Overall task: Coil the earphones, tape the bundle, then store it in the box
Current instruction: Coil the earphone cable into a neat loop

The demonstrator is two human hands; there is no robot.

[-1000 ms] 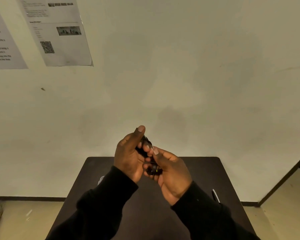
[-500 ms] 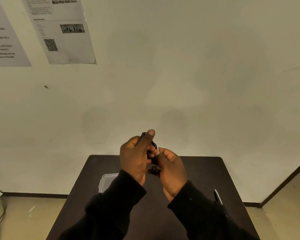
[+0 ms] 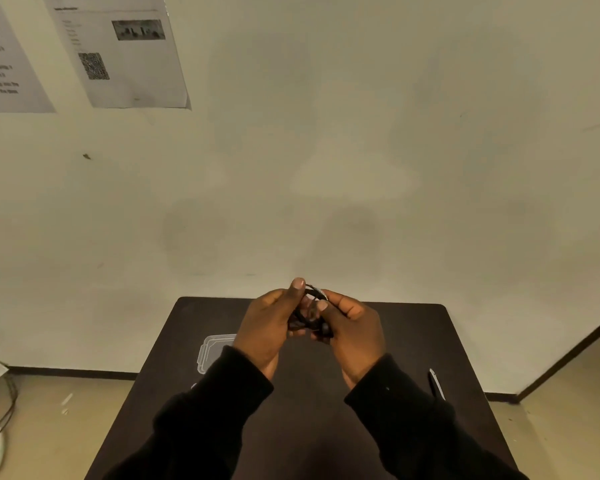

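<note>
Head view: I am looking down at two hands raised together above a dark table.
Left hand: clenching around the earphones, thumb pointing up at the top of the coil.
Right hand: pinching the same bundle from the other side, fingers curling onto the black loops.
Earphones: being held as a small black coil between both hands, off the table, partly hidden by fingers.
Box: clear, lying on the table left of the hands, partly behind the left wrist.
Pen: lying near the table's right edge, well apart from the hands.
Papers: hanging on the wall, upper left.
</note>
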